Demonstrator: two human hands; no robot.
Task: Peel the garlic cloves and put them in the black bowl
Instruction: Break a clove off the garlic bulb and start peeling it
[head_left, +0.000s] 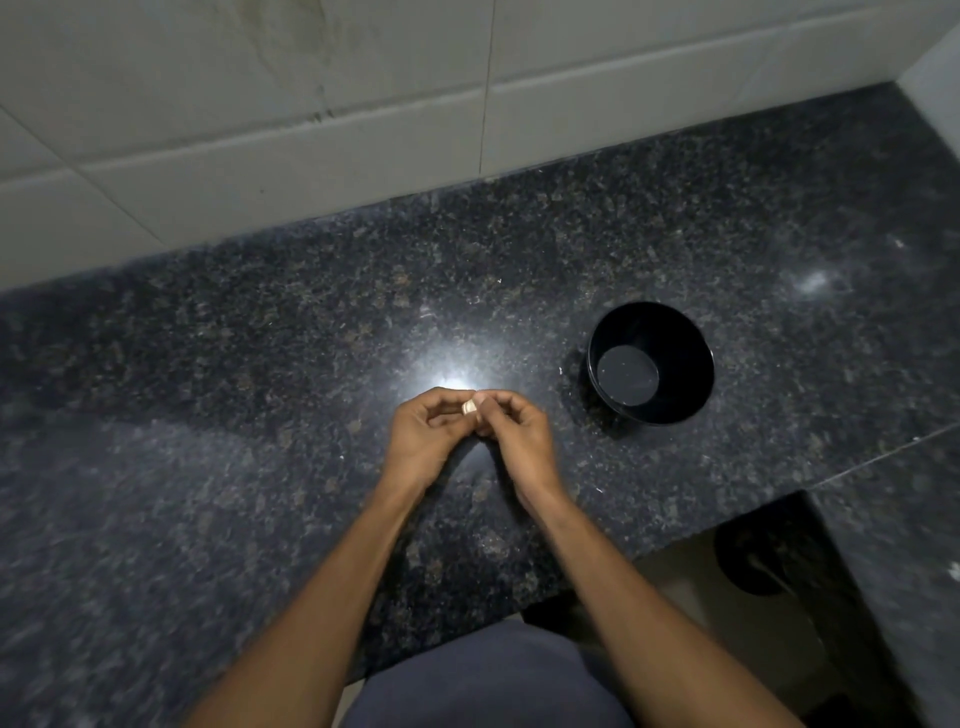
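A small pale garlic clove (469, 407) is pinched between the fingertips of both hands, just above the dark granite counter (260, 338). My left hand (423, 436) holds it from the left with curled fingers. My right hand (511, 434) pinches it from the right with thumb and forefinger. The black bowl (696, 387) stands on the counter to the right of my hands, about a hand's width away; I see nothing inside it.
A white tiled wall (311, 104) runs along the back of the counter. The counter's front edge steps back at the lower right, where a dark round object (753, 561) lies on the floor below. A bright light reflection shines on the granite just beyond my hands.
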